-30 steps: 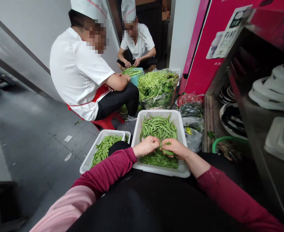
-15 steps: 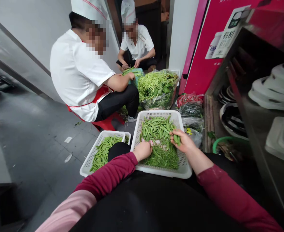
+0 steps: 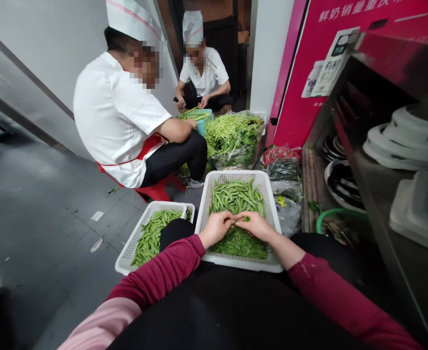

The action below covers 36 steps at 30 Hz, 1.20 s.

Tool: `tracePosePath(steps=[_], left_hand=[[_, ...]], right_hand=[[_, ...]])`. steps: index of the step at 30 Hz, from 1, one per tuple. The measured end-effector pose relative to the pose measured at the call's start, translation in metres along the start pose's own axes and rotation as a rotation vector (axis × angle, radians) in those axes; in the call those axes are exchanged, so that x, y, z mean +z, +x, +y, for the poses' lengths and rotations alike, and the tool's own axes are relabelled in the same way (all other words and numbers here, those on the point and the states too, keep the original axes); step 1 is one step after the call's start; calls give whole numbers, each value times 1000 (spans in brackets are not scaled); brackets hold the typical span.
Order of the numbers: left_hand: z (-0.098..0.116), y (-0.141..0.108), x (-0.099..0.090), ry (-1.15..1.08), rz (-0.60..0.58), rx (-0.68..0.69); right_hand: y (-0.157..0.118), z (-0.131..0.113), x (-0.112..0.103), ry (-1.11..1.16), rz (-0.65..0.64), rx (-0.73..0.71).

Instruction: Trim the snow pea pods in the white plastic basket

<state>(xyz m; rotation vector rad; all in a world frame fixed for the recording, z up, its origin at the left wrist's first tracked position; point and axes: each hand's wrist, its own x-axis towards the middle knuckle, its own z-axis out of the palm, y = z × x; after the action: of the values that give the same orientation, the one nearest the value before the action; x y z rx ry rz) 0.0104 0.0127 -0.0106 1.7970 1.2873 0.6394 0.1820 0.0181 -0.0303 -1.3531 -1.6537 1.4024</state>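
My left hand [image 3: 219,227] and my right hand [image 3: 255,224] meet fingertip to fingertip above a white perforated basket [image 3: 271,201]. The left fingers are pinched; what they grip is hidden. My right fingers are closed, and a bit of green pea pod [image 3: 245,219] shows under them. Whole pea pods [image 3: 238,195] lie heaped in the basket's far half. Nearer me, below my hands, is a pile of thin green trimmings [image 3: 240,244].
Left of my knee, a second white basket [image 3: 127,253] holds more pea pods. A person in white [image 3: 115,112] sits on a red stool [image 3: 159,189]; another person [image 3: 205,73] crouches behind leafy greens [image 3: 234,133]. At right stand a green tub [image 3: 321,219] and a metal shelf [image 3: 378,194].
My right hand has moved left and inward from the basket's right side, and my left hand slightly up, so the fingertips now meet. The view has shifted slightly.
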Motion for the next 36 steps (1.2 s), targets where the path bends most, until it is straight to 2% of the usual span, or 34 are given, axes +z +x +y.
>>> tracePosePath(steps=[4,9,13,15,17,19,21,22,25,28,30,31,33,35,36], left_hand=[[12,-7,6,-105,89,-8],[21,-8,5,-50,73,-64],[21,-9,-2,22,27,-52],[18,-9,-3,-89,-16,-119],[12,-10,-2,-309,-36,-213],[5,-11,0,-555,-39,-318],[-2,-11,3,-682,-50,-437],[-7,-11,4,-664,-53,-488],[-19,-7,3,-406,-12,-554],[-25,-2,-3,-283,43,-562],[-21,0,-9,-244,56,-528],[-16,0,-12,-190,56,-467],[-3,-3,-16,-20,19,-255],[12,-7,-18,177,-93,-31],[18,-9,-17,275,-160,34]], right_hand=[[-5,-2,3,-197,79,-212],[-12,1,6,-451,181,-406],[-14,3,10,-560,183,-483],[-15,2,12,-584,175,-516],[-17,-1,14,-559,162,-543],[-18,-5,13,-476,166,-547],[-19,-7,10,-352,229,-506],[-19,-8,7,-289,283,-463],[-17,-6,-2,-142,432,-302],[-14,-3,-10,-71,441,-205],[-13,-2,-13,-43,400,-169],[-12,-2,-14,-34,378,-159],[-10,-3,-15,-31,332,-161],[-9,-3,-15,-64,278,-184],[-10,-4,-15,-99,251,-196]])
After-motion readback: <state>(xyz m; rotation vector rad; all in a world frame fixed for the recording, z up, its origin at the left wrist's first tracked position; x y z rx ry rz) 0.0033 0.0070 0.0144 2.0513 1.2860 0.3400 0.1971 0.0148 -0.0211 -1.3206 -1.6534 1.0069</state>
